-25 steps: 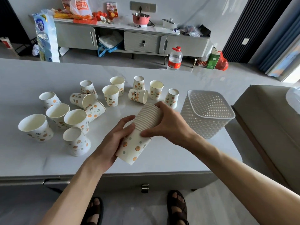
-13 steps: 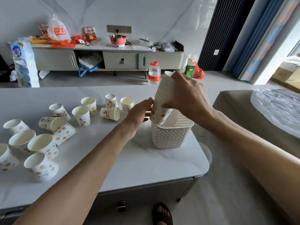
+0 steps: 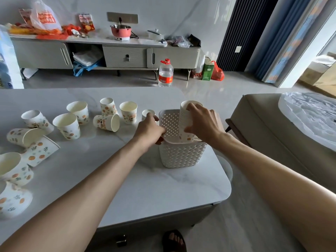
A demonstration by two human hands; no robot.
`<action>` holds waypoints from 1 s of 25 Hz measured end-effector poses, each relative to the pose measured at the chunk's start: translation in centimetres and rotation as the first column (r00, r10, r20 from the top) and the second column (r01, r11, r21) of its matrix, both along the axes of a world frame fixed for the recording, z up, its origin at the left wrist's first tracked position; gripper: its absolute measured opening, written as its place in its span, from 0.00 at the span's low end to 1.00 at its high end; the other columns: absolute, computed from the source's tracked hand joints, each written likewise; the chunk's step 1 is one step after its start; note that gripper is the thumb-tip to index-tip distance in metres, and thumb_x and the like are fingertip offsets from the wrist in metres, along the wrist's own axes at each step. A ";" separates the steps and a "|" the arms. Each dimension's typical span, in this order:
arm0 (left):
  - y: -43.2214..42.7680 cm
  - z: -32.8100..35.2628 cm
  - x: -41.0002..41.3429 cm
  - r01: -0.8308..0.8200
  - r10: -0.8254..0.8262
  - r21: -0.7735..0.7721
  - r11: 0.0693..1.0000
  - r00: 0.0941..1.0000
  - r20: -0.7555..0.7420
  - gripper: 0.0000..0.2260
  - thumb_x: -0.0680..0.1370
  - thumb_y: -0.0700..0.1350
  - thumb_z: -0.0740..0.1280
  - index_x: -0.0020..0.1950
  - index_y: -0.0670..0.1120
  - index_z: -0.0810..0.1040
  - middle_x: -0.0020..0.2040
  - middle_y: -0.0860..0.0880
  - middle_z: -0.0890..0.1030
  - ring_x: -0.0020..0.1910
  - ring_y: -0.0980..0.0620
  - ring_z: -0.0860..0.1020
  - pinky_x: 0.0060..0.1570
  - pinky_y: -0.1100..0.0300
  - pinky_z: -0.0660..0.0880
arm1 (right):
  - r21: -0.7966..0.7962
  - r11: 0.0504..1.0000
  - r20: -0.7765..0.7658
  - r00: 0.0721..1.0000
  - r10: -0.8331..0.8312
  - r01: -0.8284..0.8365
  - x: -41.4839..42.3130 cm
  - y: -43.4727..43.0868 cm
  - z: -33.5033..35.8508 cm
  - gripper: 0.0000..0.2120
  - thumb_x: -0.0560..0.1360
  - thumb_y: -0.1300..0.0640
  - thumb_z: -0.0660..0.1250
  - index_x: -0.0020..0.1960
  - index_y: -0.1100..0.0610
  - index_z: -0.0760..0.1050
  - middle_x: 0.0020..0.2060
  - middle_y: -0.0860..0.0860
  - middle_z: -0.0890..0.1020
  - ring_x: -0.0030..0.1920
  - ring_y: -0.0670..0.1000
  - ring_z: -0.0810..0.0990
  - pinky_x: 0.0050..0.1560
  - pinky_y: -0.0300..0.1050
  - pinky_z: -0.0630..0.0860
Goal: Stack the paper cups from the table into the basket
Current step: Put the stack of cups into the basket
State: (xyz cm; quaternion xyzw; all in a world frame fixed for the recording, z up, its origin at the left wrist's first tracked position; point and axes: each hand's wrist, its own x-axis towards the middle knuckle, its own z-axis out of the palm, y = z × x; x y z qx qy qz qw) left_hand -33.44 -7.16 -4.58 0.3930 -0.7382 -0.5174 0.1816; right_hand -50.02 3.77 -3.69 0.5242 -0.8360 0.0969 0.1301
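A white perforated basket (image 3: 181, 155) stands near the right end of the white table (image 3: 154, 188). My right hand (image 3: 203, 124) grips a tall stack of paper cups (image 3: 185, 120), upright, with its lower end down inside the basket. My left hand (image 3: 150, 130) holds the basket's left rim. Several loose paper cups with orange-dot print stand or lie to the left, such as an upright one (image 3: 67, 126) and one on its side (image 3: 106, 122).
The table's rounded right edge is just past the basket; a beige sofa (image 3: 272, 135) stands beyond it. A water bottle (image 3: 165, 73) stands on the floor behind the table. A sideboard (image 3: 109, 51) lines the far wall.
The stack of cups has gone from above the basket down into it. My left hand left the stack and took hold of the basket's rim. The view shifted right.
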 end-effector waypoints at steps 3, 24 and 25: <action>-0.1 -0.4 0.0 0.016 -0.016 0.007 1.000 1.000 -0.012 0.20 0.73 0.36 0.68 0.64 0.43 0.70 0.37 0.46 0.79 0.27 0.50 0.78 0.26 0.61 0.73 | 0.075 0.996 0.046 0.998 -0.052 0.049 -0.1 -0.2 0.0 0.22 0.65 0.50 0.77 0.57 0.53 0.78 0.56 0.54 0.81 0.46 0.60 0.81 0.41 0.48 0.72; -1.3 2.4 12.7 -0.068 0.078 0.148 0.987 0.995 -0.068 0.01 0.78 0.42 0.66 0.49 0.45 0.75 0.42 0.45 0.80 0.27 0.52 0.77 0.28 0.60 0.71 | -0.002 0.990 0.094 0.985 0.143 -0.143 10.8 -0.5 6.3 0.12 0.76 0.53 0.67 0.58 0.52 0.79 0.55 0.51 0.81 0.49 0.57 0.82 0.43 0.48 0.75; -1.9 2.0 14.8 -0.114 0.125 0.155 0.981 0.990 -0.063 0.02 0.78 0.42 0.66 0.49 0.45 0.76 0.42 0.44 0.81 0.27 0.52 0.77 0.28 0.60 0.71 | 0.021 0.980 0.128 0.972 0.195 -0.199 12.5 -1.6 5.9 0.11 0.75 0.53 0.67 0.57 0.51 0.79 0.54 0.50 0.82 0.50 0.57 0.81 0.42 0.47 0.74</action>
